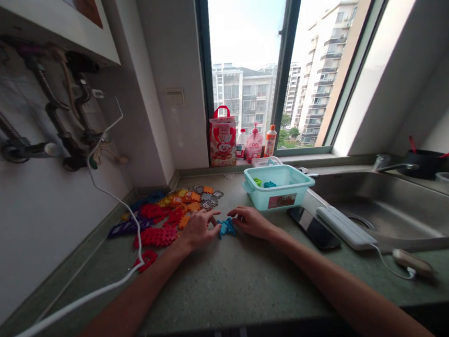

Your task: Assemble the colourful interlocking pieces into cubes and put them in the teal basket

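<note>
Small blue interlocking puzzle pieces (226,227) with notched edges lie on the counter between my two hands. My left hand (199,229) is at their left side, fingers curled, with the thumb against the edge. From the right, my right hand (251,221) grips the opposite edge with thumb and bent fingers. Beyond my left hand spreads a pile of similar notched pieces: red ones (162,236), orange ones (191,197), grey ones (208,196) and purple ones (125,228). A light teal plastic box (258,199) past my right hand holds some green and blue pieces.
A black phone (314,228) and a white power strip (345,227) lie right of my forearm, beside the steel sink (402,221). A white cable (102,293) crosses the left side. Bottles (254,144) and a red-handled bag (223,142) stand on the windowsill.
</note>
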A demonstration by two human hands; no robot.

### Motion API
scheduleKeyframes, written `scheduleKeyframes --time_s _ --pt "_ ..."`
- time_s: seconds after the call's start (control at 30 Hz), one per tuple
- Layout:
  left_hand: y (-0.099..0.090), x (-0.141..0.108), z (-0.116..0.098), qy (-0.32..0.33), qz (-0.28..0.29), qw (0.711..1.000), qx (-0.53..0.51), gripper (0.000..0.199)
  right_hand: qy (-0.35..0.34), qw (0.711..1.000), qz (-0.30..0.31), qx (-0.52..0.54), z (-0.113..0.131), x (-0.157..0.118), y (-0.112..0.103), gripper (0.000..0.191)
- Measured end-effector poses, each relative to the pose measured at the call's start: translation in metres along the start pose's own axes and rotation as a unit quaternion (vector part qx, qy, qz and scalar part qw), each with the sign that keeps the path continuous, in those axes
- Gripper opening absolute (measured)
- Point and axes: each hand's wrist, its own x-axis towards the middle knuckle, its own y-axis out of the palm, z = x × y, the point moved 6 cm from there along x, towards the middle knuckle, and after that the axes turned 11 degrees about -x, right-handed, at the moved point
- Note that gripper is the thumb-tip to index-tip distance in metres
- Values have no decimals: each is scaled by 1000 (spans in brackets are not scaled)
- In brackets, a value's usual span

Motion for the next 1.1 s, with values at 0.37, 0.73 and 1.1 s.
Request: scheduleKeyframes --time_s 0.37,0.73,1.1 --pt "12 1 11 26 12 998 -61 34 -1 999 38 24 6 -5 -2 32" --pt "16 1 0 31 -2 1000 -3 31 14 998 39 49 3 -4 -2 28" --pt "14 -1 -4 35 -5 999 19 30 10 998 38 57 -1 -5 2 29"
